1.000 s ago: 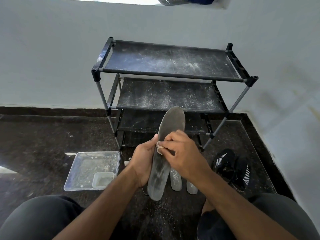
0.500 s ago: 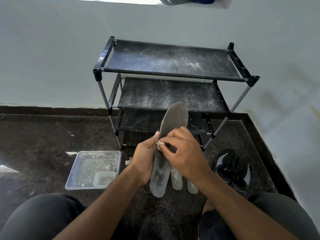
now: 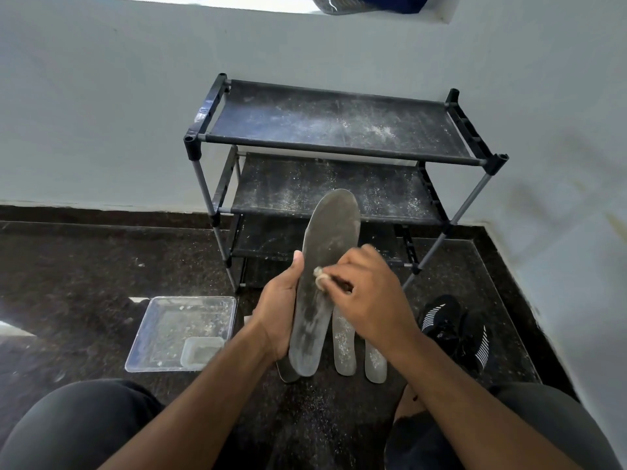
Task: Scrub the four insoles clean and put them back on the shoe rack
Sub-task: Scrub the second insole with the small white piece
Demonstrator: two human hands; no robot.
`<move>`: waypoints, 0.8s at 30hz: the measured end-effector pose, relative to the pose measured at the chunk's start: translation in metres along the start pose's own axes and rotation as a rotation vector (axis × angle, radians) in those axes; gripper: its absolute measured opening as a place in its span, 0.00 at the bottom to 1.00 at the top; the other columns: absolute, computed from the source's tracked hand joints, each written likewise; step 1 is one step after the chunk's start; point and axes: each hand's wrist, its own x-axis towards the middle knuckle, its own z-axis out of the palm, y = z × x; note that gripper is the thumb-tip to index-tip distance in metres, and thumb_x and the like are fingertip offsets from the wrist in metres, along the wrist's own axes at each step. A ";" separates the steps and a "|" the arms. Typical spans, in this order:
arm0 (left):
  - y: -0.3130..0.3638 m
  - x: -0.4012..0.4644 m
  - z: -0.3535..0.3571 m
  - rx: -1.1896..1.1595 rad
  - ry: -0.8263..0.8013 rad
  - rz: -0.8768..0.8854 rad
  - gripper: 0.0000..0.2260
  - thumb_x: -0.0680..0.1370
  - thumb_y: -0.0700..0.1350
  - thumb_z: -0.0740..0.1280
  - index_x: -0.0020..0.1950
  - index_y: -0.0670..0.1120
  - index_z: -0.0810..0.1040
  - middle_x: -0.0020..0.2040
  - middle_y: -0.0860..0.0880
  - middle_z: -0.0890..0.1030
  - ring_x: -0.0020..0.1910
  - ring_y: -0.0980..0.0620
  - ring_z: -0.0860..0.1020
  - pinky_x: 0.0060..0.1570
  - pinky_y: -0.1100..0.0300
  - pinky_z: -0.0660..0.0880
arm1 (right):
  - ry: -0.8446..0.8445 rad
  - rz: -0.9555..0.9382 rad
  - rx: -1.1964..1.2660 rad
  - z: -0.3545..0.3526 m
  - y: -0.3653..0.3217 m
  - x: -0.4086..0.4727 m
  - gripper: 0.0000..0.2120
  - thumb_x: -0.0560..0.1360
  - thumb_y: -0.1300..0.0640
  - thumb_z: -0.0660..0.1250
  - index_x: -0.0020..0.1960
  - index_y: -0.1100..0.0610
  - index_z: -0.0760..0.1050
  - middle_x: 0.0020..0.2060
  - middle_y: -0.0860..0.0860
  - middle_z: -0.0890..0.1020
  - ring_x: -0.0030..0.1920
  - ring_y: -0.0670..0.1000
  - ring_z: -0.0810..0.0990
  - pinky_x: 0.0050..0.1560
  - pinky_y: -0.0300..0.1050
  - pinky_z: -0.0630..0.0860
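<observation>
Two hands busy: left hand (image 3: 278, 310) grips insole (image 3: 325, 266); right hand (image 3: 369, 296) pinches scrub pad (image 3: 319, 276); dark speckled floor (image 3: 84, 266).

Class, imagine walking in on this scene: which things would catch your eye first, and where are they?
At centre, the left hand holds a dusty grey insole upright while the right hand pinches a small scrubber against it. Behind stands the powder-speckled black shoe rack; a clear tray lies on the floor, left.
</observation>
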 end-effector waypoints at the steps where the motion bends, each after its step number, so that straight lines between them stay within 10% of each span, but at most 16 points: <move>1: -0.001 0.000 0.002 0.006 0.001 0.009 0.28 0.86 0.60 0.56 0.68 0.38 0.80 0.60 0.40 0.84 0.55 0.46 0.85 0.58 0.53 0.81 | 0.052 0.034 -0.026 -0.002 0.003 0.004 0.08 0.76 0.51 0.72 0.51 0.54 0.85 0.38 0.44 0.74 0.43 0.45 0.69 0.44 0.41 0.72; 9: 0.003 -0.001 -0.003 0.045 -0.006 0.022 0.32 0.85 0.63 0.53 0.71 0.39 0.78 0.66 0.40 0.82 0.63 0.44 0.82 0.64 0.51 0.78 | -0.117 -0.044 0.068 0.007 -0.009 -0.009 0.07 0.76 0.51 0.72 0.46 0.55 0.85 0.37 0.44 0.74 0.43 0.45 0.70 0.48 0.40 0.73; 24: -0.006 0.000 0.003 0.107 -0.038 0.077 0.30 0.87 0.60 0.48 0.73 0.41 0.75 0.68 0.40 0.81 0.68 0.44 0.80 0.62 0.52 0.80 | 0.109 0.042 -0.043 0.001 0.004 0.004 0.06 0.77 0.54 0.72 0.49 0.56 0.85 0.37 0.46 0.74 0.42 0.47 0.70 0.42 0.44 0.73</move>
